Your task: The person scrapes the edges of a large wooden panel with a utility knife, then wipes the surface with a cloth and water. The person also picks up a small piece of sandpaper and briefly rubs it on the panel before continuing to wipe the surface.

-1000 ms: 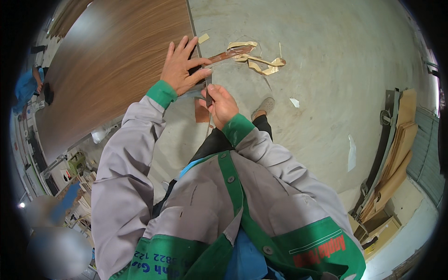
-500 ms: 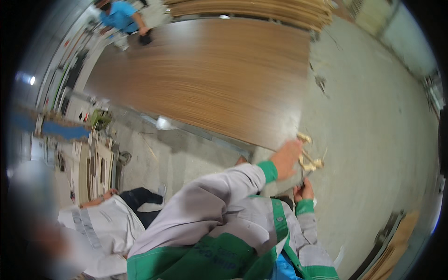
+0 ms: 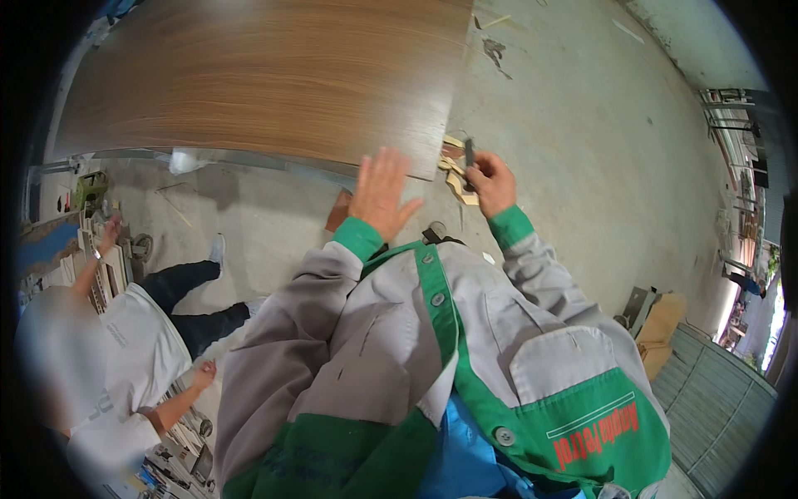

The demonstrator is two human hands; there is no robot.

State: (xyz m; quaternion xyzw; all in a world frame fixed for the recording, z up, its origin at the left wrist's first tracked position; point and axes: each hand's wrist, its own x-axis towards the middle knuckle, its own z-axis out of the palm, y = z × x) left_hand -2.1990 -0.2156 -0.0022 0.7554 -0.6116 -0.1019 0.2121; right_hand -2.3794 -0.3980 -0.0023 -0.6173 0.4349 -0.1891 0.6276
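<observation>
My left hand (image 3: 382, 195) is flat, its fingers stretched and a little blurred by motion. It is over the near edge of a brown wood-grain panel (image 3: 291, 75), close to the near right corner; whether it touches the panel I cannot tell. Just right of that corner, my right hand (image 3: 495, 185) is closed round a slim dark hand tool (image 3: 470, 154), which points away from me. The exact kind of tool is too small to make out. Below it, pale curled strips (image 3: 457, 185) lie by the corner.
A person in a white shirt (image 3: 133, 341) is close on my left, beside stacked boards and a cart wheel (image 3: 142, 247). Concrete floor (image 3: 582, 166) stretches to the right, with a dark scrap (image 3: 494, 54) on it. Brown sheets (image 3: 659, 333) lean at the lower right.
My view has turned, so the panel sits higher and further left. My left hand has moved left from the corner strips and lies flatter. My right hand has come up beside the corner, still holding the tool.
</observation>
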